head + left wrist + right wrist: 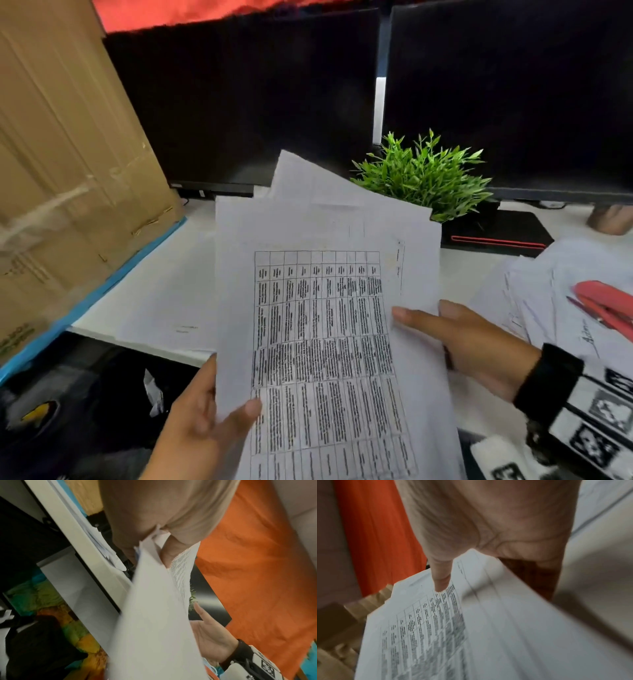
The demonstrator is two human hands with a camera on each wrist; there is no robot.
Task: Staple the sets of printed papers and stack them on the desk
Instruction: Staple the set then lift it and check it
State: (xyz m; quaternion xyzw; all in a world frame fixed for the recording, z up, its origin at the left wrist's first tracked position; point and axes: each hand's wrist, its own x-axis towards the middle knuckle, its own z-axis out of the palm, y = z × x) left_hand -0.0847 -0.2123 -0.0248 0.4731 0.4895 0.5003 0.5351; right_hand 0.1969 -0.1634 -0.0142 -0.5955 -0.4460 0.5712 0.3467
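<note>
A fanned set of printed papers (322,325), its top sheet carrying a dense table, is held up over the desk edge between both hands. My left hand (219,411) grips the lower left corner, thumb on top; the left wrist view shows that hand (154,539) pinching the sheets (154,615). My right hand (445,329) holds the right edge, with the thumb on the top sheet and the fingers behind. The right wrist view shows the thumb (441,581) pressing on the printed table (436,628). A red stapler (606,308) lies on a paper pile (534,291) at the right.
Two dark monitors (239,102) stand at the back with a green plant (421,174) between them. A cardboard box (68,171) and a blue folder edge (102,291) stand at the left. Loose sheets (164,308) lie on the white desk (191,233).
</note>
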